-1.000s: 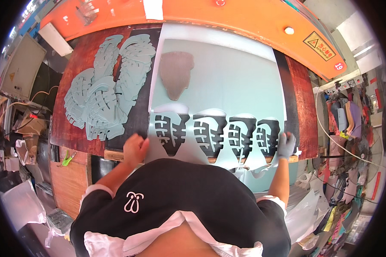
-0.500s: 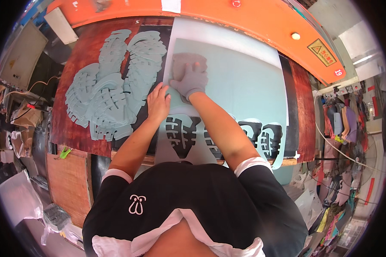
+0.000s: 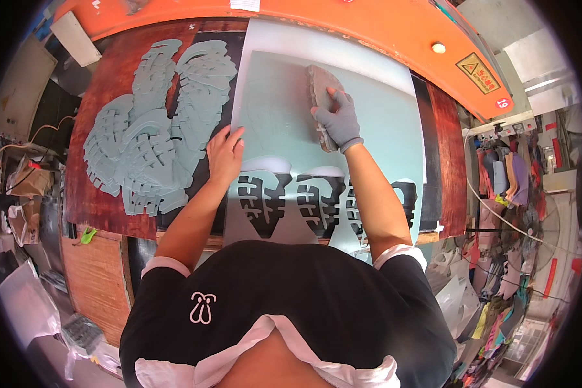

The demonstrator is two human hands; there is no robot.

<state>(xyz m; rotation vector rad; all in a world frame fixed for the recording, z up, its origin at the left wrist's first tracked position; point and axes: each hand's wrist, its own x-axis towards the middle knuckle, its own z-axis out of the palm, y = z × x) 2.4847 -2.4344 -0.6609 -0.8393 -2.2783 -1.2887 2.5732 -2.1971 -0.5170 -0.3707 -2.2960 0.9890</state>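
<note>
My right hand [image 3: 343, 123], in a grey glove with bare fingertips, grips a grey-brown cutting die [image 3: 320, 90] with a notched edge. The die is tilted above the pale green sheet [image 3: 385, 123]; whether its lower edge touches the sheet, I cannot tell. My bare left hand [image 3: 225, 156] is at the sheet's left edge, fingers stretched out and holding nothing. Along the near side, the sheet has a row of notched cut-out openings [image 3: 317, 200], partly hidden by my right forearm. Left of my left hand lies a heap of pale green cut pieces [image 3: 142, 142], overlapping in stacks.
An orange machine beam [image 3: 368, 32] with a yellow warning label spans the far side of the table. The reddish-brown board [image 3: 446, 168] shows at the right. Beyond it hang many coloured scraps [image 3: 504, 174]. A wooden cabinet [image 3: 97, 271] stands at the near left.
My right hand has moved the die to the right and tilted it up from lying under my spread fingers; my fingers now close around it. My left hand remains by the sheet's left edge.
</note>
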